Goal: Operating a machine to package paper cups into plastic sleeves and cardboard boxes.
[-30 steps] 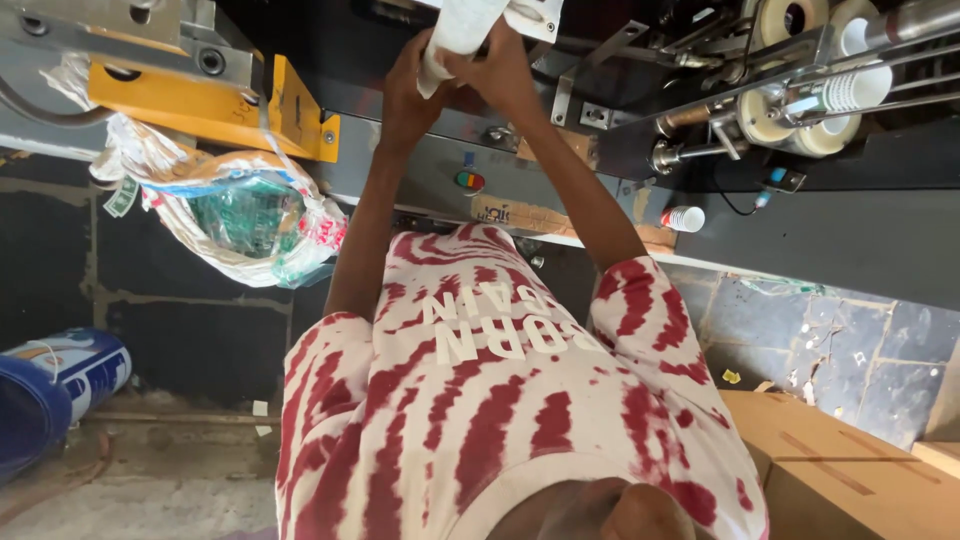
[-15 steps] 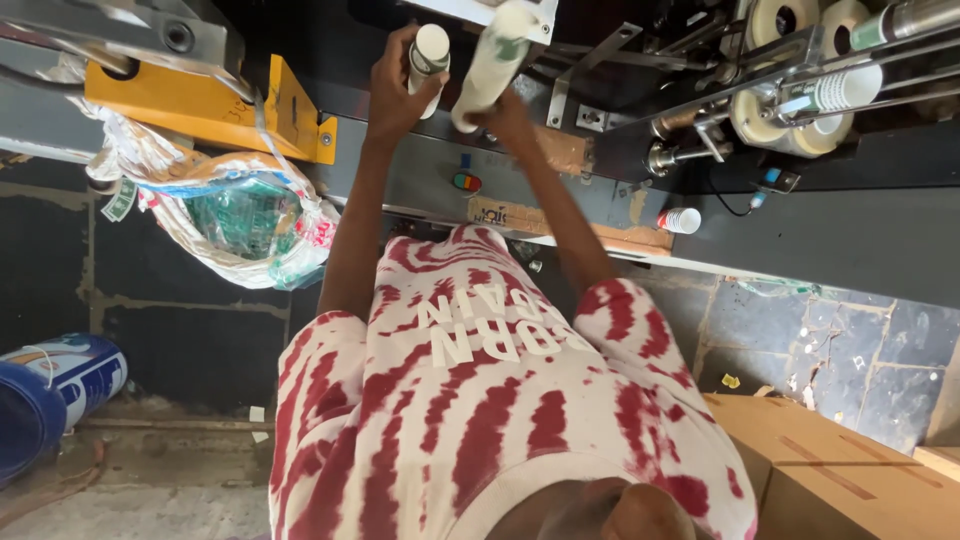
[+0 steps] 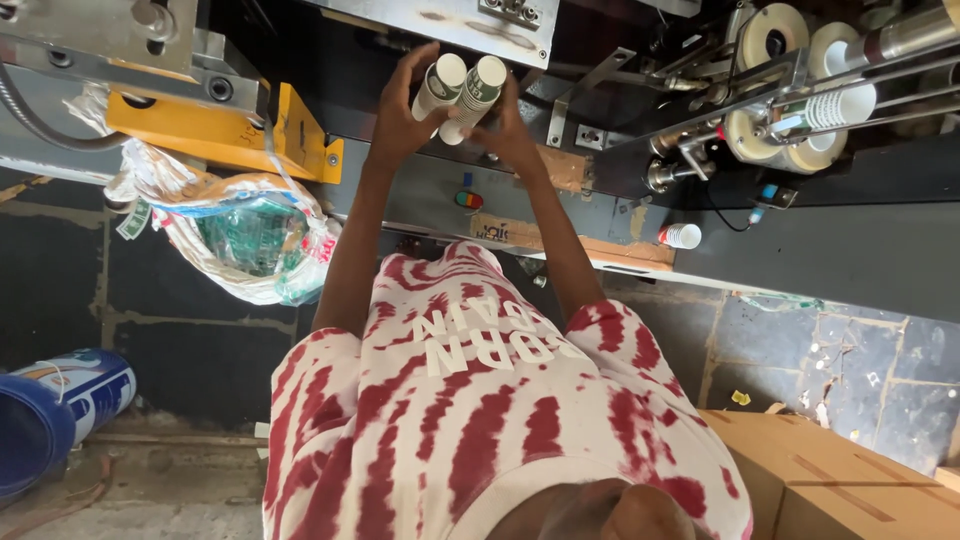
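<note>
Both my arms reach up to a grey cup-making machine. My left hand grips a short stack of white paper cups with green print. My right hand holds a second similar stack right beside it. The two stacks touch side by side, rims pointing away from me, just below a metal plate. My red and white patterned shirt fills the lower middle of the view.
A yellow bracket and a clear plastic bag of scraps hang at left. Cups lie on metal rods at upper right, a single small cup on the ledge. Blue drum lower left, cardboard box lower right.
My hands held one white stack together high up, then split it into two stacks. Both hands have since come lower and brought the two stacks side by side.
</note>
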